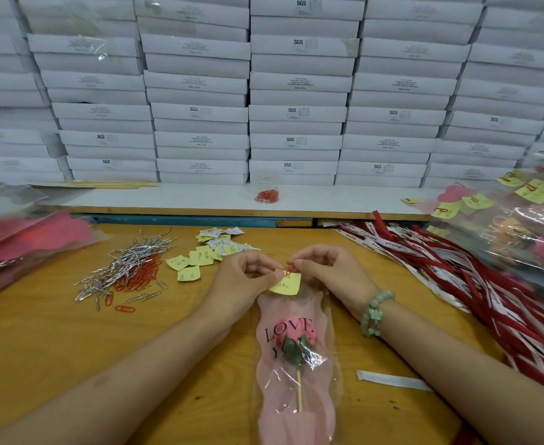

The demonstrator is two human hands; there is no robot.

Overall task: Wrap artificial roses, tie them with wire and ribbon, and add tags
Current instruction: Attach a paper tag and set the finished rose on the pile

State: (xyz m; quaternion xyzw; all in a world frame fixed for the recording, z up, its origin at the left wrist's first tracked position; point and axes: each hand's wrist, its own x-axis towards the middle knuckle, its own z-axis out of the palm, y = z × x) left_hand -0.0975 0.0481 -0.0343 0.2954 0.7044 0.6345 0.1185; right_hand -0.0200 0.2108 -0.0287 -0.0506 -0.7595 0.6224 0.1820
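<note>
The wrapped rose [296, 337] is lying on the table [55, 342] in front of us, its long axis running straight away from us, bloom pointing away and stem toward us. With our left hand [245, 277] we are pinching the yellow tag [286, 284] at the wrapper's far end. With our right hand [331, 271] we are pinching a red paper clip [290, 269] at the tag's top edge.

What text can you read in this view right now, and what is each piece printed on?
"SGS": white boxes stacked behind.
"LOVE YOU": clear sleeve round the pink rose.
Yellow tag with red clip, handwritten: too small to read.
Ribbons and the boxes' fine print: blurred.
</note>
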